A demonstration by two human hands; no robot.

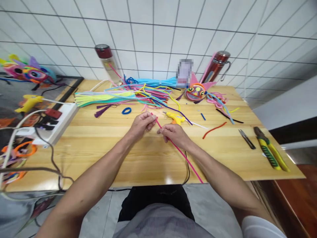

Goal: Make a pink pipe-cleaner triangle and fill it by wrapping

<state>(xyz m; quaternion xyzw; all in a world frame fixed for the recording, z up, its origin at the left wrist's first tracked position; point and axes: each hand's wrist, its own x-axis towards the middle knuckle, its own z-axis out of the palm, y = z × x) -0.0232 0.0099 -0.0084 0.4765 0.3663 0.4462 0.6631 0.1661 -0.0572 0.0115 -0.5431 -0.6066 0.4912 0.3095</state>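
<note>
Both of my hands hold one long pink pipe cleaner (184, 157) over the middle of the wooden table (99, 158). My left hand (141, 125) pinches its upper end with closed fingers. My right hand (174, 135) grips it a little lower, fingers wrapped round it. The rest of the pipe cleaner runs down to the right past the table's near edge. A yellow glue gun (174, 116) lies just behind my right hand.
A heap of coloured pipe cleaners (128, 92) lies at the back, beside a colourful fish figure (196, 92) and two bottles (109, 62) (216, 66). A red pipe cleaner (214, 129), snips (246, 138) and yellow pliers (268, 152) lie right. A power strip (59, 124) with cables sits left.
</note>
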